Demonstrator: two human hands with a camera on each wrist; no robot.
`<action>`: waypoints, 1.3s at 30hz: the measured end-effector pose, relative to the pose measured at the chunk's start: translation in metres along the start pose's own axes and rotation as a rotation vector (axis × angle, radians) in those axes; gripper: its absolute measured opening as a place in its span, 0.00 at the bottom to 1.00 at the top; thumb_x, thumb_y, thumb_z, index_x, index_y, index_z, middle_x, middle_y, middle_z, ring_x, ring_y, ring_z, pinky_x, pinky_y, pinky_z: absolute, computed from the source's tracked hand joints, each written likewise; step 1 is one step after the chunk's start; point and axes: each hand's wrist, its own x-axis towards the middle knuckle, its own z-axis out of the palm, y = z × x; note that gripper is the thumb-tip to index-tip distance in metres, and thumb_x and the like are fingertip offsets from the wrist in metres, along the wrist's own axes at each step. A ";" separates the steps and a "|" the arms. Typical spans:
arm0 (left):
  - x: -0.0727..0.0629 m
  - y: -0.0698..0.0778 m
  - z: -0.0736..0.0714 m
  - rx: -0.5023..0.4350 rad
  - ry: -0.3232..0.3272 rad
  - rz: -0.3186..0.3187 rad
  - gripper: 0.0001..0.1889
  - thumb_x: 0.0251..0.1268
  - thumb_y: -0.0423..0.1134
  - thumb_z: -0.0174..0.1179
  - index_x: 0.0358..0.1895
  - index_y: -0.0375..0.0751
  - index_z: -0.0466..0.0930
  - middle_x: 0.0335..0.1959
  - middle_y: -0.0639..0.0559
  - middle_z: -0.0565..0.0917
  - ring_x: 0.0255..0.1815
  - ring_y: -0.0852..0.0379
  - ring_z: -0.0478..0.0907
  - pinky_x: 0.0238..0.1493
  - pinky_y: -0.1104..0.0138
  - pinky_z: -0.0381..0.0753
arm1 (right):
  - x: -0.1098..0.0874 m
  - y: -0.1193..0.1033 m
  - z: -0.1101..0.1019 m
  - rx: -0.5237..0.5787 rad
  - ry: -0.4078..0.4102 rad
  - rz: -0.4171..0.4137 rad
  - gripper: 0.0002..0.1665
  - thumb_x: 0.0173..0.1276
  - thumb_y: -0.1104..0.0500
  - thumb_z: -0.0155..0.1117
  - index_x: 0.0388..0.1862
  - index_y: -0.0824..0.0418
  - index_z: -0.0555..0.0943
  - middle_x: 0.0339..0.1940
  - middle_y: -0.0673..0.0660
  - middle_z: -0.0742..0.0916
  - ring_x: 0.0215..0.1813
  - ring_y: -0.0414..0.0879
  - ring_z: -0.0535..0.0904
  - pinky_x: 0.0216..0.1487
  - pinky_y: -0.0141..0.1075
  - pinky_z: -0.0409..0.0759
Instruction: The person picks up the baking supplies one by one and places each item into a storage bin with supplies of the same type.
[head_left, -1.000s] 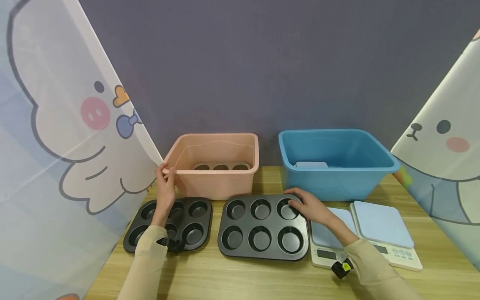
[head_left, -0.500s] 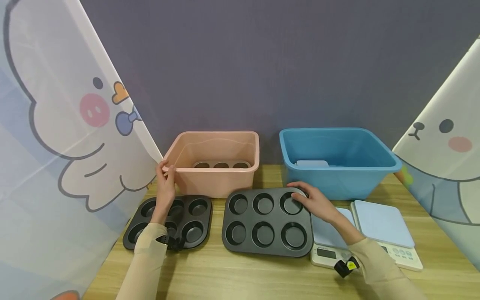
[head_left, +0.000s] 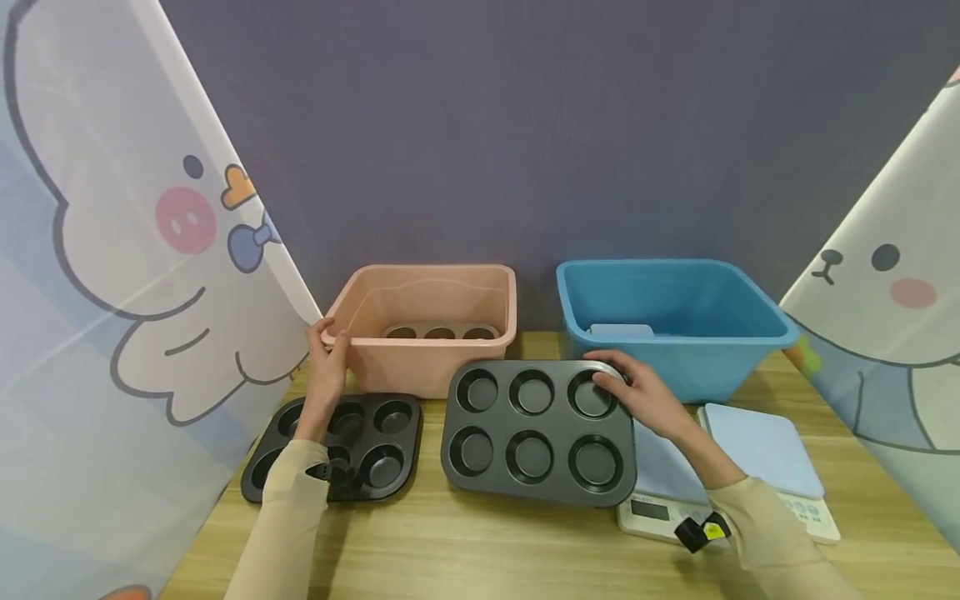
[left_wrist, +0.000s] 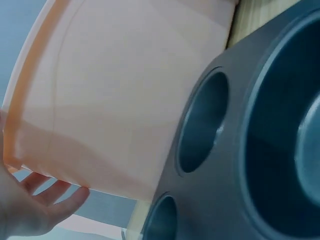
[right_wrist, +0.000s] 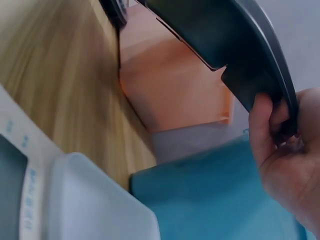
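Note:
My right hand [head_left: 637, 390] grips the far right corner of a dark six-cup muffin tin [head_left: 506, 437]. The right wrist view shows this tin [right_wrist: 215, 35] raised off the table, fingers and thumb round its edge. At the near left corner of a pink bin [head_left: 427, 367], my left hand [head_left: 326, 367] holds the rim; in the left wrist view its fingers [left_wrist: 55, 195] bend round the bin's side. A second muffin tin [head_left: 401, 446] lies on the table under the left forearm, partly hidden by it. Inside the pink bin rests another muffin tin [head_left: 442, 327].
Right of the pink bin stands a blue bin [head_left: 660, 362] with a pale flat item [head_left: 621, 331] inside. Two kitchen scales lie near the right arm: one scale [head_left: 651, 507] partly under the raised tin, the other scale [head_left: 765, 450] beside it. Printed curtains flank the wooden table [head_left: 450, 550].
The right hand has lifted the muffin tin from the table and moved it slightly right, toward the camera, over part of the nearer scale. My left hand stays on the pink bin's rim.

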 end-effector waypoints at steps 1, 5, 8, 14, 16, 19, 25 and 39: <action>0.002 -0.002 0.000 0.005 0.001 -0.005 0.30 0.78 0.46 0.43 0.76 0.45 0.46 0.77 0.36 0.50 0.74 0.40 0.58 0.72 0.43 0.61 | 0.000 -0.001 -0.002 0.001 0.008 0.001 0.24 0.78 0.54 0.54 0.70 0.59 0.72 0.57 0.58 0.83 0.49 0.35 0.81 0.47 0.34 0.80; 0.003 0.008 -0.001 -0.034 -0.018 -0.047 0.33 0.75 0.44 0.43 0.78 0.45 0.45 0.78 0.35 0.49 0.73 0.38 0.58 0.70 0.39 0.63 | 0.001 -0.008 -0.010 0.020 0.026 0.009 0.23 0.78 0.54 0.54 0.70 0.55 0.72 0.54 0.61 0.84 0.42 0.39 0.84 0.41 0.35 0.82; 0.005 0.013 -0.004 -0.033 -0.028 -0.086 0.34 0.73 0.45 0.43 0.79 0.47 0.44 0.78 0.37 0.50 0.73 0.38 0.59 0.69 0.38 0.63 | 0.003 -0.014 -0.015 0.023 0.030 0.010 0.23 0.78 0.54 0.54 0.70 0.54 0.72 0.52 0.63 0.84 0.40 0.40 0.84 0.39 0.35 0.83; 0.008 0.005 -0.005 0.008 -0.008 -0.079 0.34 0.72 0.49 0.44 0.79 0.51 0.47 0.78 0.40 0.53 0.71 0.40 0.61 0.66 0.39 0.67 | 0.006 -0.026 -0.023 0.001 0.085 -0.003 0.23 0.78 0.55 0.54 0.69 0.56 0.74 0.54 0.58 0.81 0.41 0.38 0.83 0.39 0.32 0.82; 0.008 0.004 -0.004 0.003 -0.008 -0.074 0.34 0.72 0.48 0.43 0.79 0.50 0.47 0.78 0.39 0.53 0.71 0.39 0.61 0.66 0.39 0.68 | 0.008 -0.031 -0.025 -0.017 0.107 -0.018 0.23 0.78 0.55 0.55 0.69 0.56 0.74 0.54 0.56 0.81 0.42 0.37 0.82 0.41 0.30 0.80; 0.010 0.002 -0.005 -0.011 -0.014 -0.072 0.33 0.73 0.47 0.42 0.79 0.49 0.46 0.79 0.38 0.52 0.72 0.37 0.61 0.66 0.38 0.67 | 0.013 -0.037 -0.029 -0.021 0.138 -0.041 0.22 0.77 0.55 0.56 0.68 0.56 0.75 0.48 0.55 0.84 0.39 0.38 0.83 0.39 0.30 0.81; 0.012 0.002 -0.004 -0.009 -0.014 -0.069 0.33 0.74 0.46 0.41 0.79 0.49 0.45 0.79 0.39 0.50 0.73 0.36 0.59 0.67 0.36 0.65 | 0.027 -0.049 -0.034 0.003 0.180 -0.090 0.22 0.77 0.56 0.56 0.67 0.57 0.75 0.41 0.52 0.85 0.34 0.39 0.84 0.33 0.32 0.82; 0.009 0.000 -0.002 0.006 0.032 -0.035 0.30 0.75 0.47 0.40 0.77 0.48 0.49 0.79 0.41 0.51 0.74 0.36 0.58 0.68 0.37 0.65 | 0.056 -0.072 -0.036 0.058 0.214 -0.135 0.24 0.77 0.54 0.55 0.69 0.57 0.74 0.41 0.49 0.84 0.29 0.40 0.85 0.25 0.36 0.82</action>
